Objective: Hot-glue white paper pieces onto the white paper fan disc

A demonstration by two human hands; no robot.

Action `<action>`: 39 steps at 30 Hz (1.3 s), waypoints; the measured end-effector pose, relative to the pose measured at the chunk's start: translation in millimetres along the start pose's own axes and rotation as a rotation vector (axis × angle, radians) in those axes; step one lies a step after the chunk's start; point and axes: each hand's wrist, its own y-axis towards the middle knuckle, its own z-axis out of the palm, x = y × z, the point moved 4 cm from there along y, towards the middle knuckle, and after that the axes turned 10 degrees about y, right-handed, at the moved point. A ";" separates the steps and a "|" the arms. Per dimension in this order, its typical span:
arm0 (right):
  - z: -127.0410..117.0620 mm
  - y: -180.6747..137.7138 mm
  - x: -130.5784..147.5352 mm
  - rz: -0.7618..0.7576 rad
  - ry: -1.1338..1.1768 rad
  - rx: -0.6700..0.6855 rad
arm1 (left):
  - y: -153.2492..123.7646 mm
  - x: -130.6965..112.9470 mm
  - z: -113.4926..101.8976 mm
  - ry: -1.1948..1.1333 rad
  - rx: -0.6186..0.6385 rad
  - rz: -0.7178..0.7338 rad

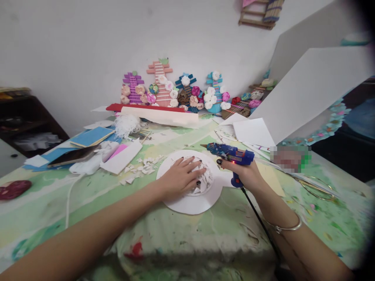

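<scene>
My left hand point(181, 175) lies flat with fingers spread on a layer of small white paper pieces glued to a round white disc point(187, 203) in the middle of the table. My right hand point(249, 173) grips a blue hot glue gun point(230, 153) just right of the disc. The nozzle points left, over the disc's far edge, and a red light glows on the gun. Its black cord point(258, 220) runs back along my right forearm, which wears a thin bangle point(285, 227).
Loose white paper scraps point(140, 168) lie left of the disc. Beyond them sit a white strip point(121, 158), a phone point(73, 156) and blue sheets point(92, 136). Paper flower crafts point(175, 91) line the wall. White boards point(304, 93) lean at the right, and scissors point(313, 183) lie nearby.
</scene>
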 end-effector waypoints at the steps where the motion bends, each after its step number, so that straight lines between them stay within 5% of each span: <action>1: 0.3 0.1 0.5 0.001 -0.006 -0.002 | -0.4 0.8 -0.8 -0.036 -0.002 -0.011; 5: -1.2 0.1 -0.5 0.031 -0.033 -0.042 | -2.9 8.3 -8.2 -0.295 -0.056 -0.083; 9: -6.9 -0.2 -5.5 0.082 -0.041 -0.126 | -8.0 26.7 -21.0 -0.561 -0.236 -0.314; 13: -11.1 -0.3 -14.2 0.148 0.019 -0.233 | -15.2 47.2 -26.1 -0.556 -0.354 -0.534; 18: -14.7 1.8 -29.5 0.345 0.093 -0.412 | -19.9 68.2 -25.1 -0.417 -0.356 -0.554; 27: -1.4 3.6 -33.0 0.543 0.130 -0.395 | -29.0 105.1 -23.9 -0.068 -0.181 -0.565; 33: 1.8 -3.6 -33.8 0.624 0.092 -0.506 | -40.2 129.9 -25.7 -0.136 -0.002 -0.604; 39: -8.9 -3.0 -54.1 0.692 0.120 -0.505 | -59.5 155.8 -26.9 -0.243 0.045 -0.806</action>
